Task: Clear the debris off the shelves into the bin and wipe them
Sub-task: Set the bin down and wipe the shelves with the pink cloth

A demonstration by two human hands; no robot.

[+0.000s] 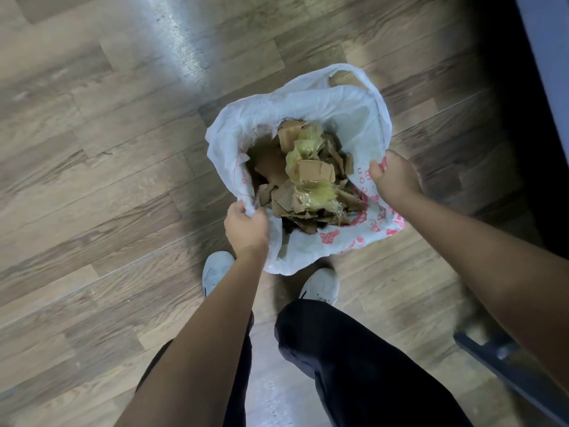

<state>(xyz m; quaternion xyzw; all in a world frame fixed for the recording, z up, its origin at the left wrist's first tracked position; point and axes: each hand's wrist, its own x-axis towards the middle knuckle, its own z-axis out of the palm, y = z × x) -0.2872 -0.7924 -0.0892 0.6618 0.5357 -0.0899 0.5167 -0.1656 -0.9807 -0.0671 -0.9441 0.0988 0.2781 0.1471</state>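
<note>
A white plastic bag (308,100) with red print stands open on the wooden floor in front of my feet. It holds torn cardboard pieces (314,172) mixed with crumpled yellowish tape. My left hand (246,226) is closed on the bag's near left rim. My right hand (394,177) grips the right rim, and the two hands hold the mouth spread wide. No shelf surface or cloth shows in the head view.
Wood-pattern floor (92,149) surrounds the bag. A dark upright edge of furniture (529,87) runs down the right side, with a dark metal foot (492,352) at the lower right. My white shoes (215,272) and dark trousers are below the bag.
</note>
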